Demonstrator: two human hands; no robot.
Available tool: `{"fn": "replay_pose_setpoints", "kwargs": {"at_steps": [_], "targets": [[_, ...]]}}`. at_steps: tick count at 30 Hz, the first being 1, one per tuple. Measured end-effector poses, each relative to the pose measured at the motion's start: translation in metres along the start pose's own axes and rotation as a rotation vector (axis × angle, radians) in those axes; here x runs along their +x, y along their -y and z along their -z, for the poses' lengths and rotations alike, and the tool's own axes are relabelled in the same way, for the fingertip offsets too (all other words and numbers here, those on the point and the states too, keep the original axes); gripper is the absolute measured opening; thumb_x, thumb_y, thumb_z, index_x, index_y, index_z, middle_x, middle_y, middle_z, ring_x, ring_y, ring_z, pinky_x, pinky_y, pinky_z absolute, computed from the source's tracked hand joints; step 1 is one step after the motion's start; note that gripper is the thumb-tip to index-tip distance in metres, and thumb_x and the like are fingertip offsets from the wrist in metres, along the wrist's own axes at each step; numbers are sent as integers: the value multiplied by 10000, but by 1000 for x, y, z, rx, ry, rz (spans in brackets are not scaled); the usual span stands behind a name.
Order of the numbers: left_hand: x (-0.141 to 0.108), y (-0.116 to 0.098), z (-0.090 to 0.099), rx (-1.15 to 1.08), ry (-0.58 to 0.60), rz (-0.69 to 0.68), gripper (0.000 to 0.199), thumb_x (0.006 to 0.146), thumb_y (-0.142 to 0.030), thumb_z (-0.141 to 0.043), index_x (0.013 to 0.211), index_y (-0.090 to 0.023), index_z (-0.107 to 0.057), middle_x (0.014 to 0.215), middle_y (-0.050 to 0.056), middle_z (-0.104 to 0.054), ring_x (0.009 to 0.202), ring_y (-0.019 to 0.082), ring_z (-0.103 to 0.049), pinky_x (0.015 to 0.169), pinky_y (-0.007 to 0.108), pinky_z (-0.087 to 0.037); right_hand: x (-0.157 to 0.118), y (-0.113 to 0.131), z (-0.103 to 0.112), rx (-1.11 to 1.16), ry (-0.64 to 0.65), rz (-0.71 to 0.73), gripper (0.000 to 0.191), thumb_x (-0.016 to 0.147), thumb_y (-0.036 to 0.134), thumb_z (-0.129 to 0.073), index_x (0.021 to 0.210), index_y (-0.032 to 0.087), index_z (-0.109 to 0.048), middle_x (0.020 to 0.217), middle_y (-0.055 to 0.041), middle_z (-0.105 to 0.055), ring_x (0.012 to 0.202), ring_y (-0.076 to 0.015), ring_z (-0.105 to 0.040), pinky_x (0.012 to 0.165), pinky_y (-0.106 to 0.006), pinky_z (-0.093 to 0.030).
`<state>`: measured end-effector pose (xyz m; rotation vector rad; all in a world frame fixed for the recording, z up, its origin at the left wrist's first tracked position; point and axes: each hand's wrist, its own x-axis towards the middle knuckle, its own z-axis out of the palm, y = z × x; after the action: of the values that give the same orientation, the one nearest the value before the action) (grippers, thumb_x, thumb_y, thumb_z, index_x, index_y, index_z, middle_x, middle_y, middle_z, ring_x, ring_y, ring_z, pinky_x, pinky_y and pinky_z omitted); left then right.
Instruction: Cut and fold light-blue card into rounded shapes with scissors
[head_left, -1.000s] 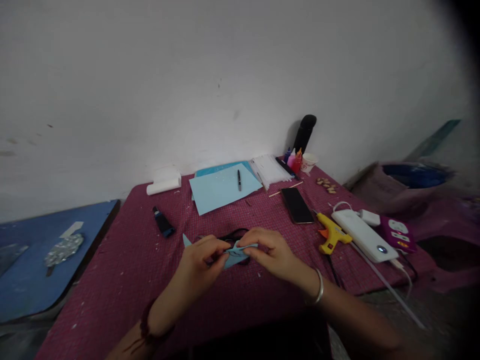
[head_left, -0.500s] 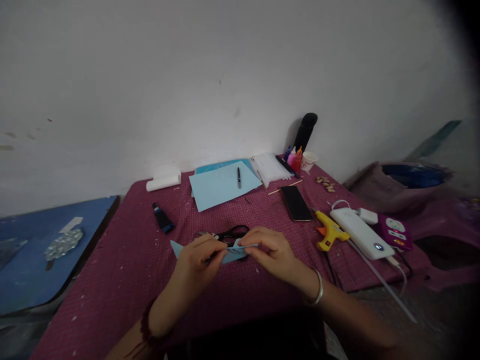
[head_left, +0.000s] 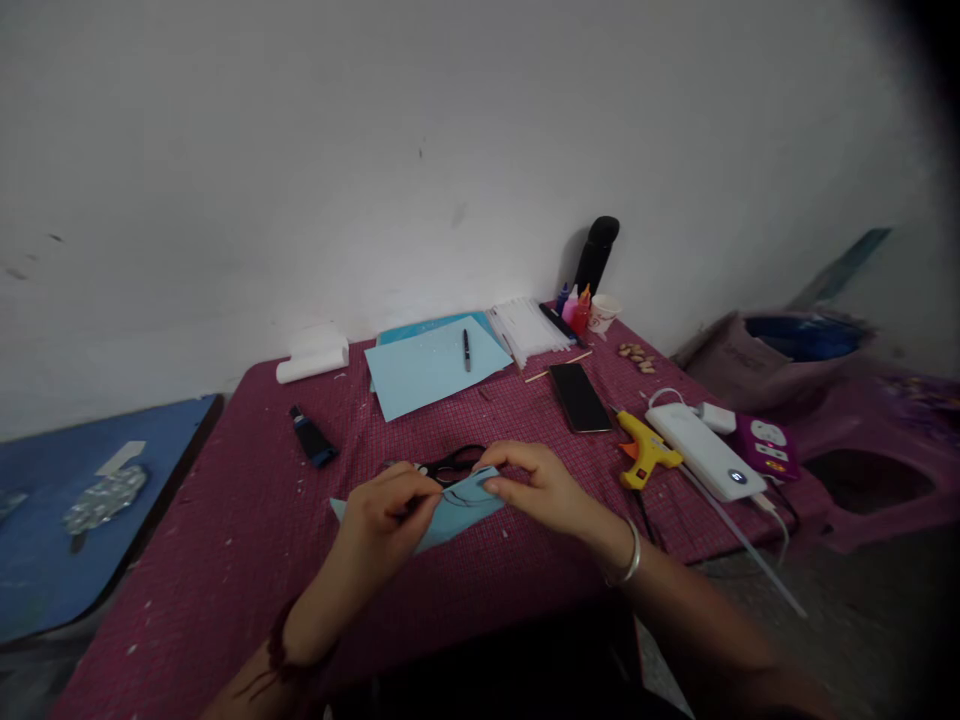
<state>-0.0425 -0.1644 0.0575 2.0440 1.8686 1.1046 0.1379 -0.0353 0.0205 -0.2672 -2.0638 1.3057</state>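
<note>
While the left hand and right hand pinch a piece of blue paper over the near middle of the red surface, beside black scissors, small dark-blue, pink and red bottles stand far right, next to a white cup whose contents are hidden. Farther right, a pinkish tub shows something blue inside.

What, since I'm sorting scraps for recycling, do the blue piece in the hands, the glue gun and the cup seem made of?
Blue piece: probably matte paper or thin card; thin edges, dark lines.
Glue gun: likely smooth plastic; its yellow body looks moulded.
Cup: perhaps paper; white with reddish print, finish too small to judge.
</note>
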Motion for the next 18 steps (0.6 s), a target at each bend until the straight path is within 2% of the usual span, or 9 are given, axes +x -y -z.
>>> {"fn": "replay_pose_setpoints", "kwargs": {"at_steps": [4, 7, 9, 14, 16, 18], "targets": [[4, 1, 3, -54, 36, 142, 132, 735, -96, -533, 650, -170, -601, 615, -11, -583, 586, 110, -544, 548, 213, -411, 5, -5, 2, -10, 36, -44, 87, 850, 214, -575, 824, 153, -631, 750, -5, -618, 696, -114, -561, 639, -231, -424], [9, 3, 3, -106, 150, 222, 115, 742, -141, -513, 633, -171, -540, 585, -28, -523, 560, 102, -486, 529, 210, -378, 9, -3, -2, -12, 45, -36, 137, 849, 237, -559, 752, 155, -610, 697, 6, -576, 655, -108, -526, 616, -231, -398], [12, 5, 2, -128, 232, 244, 178, 777, -223, -528, 609, -174, -495, 569, -36, -470, 546, 97, -435, 507, 210, -339, 12, 0, -5, -4, 72, -43, 157, 838, 251, -566, 719, 153, -599, 674, 9, -561, 630, -104, -508, 596, -228, -383], [21, 1, 2, -313, 403, 295, 337, 836, -357, -504, 564, -184, -404, 565, -46, -353, 538, 91, -352, 480, 207, -293, 19, 5, -9, 93, 256, -155, 311, 870, 350, -532, 631, 152, -528, 585, 47, -423, 538, -77, -380, 495, -203, -298], [22, -2, 4, -404, 413, 347, 355, 828, -375, -524, 555, -183, -401, 569, -43, -339, 537, 90, -338, 464, 203, -279, 19, 3, -10, 154, 341, -177, 346, 894, 385, -498, 639, 152, -521, 582, 54, -381, 530, -72, -344, 476, -197, -275], [21, -3, 9, -481, 353, 414, 369, 811, -393, -559, 547, -180, -414, 564, -42, -333, 523, 88, -321, 444, 201, -256, 18, 1, -10, 205, 378, -185, 358, 906, 400, -486, 653, 150, -526, 584, 55, -384, 527, -68, -348, 478, -193, -285]]}}
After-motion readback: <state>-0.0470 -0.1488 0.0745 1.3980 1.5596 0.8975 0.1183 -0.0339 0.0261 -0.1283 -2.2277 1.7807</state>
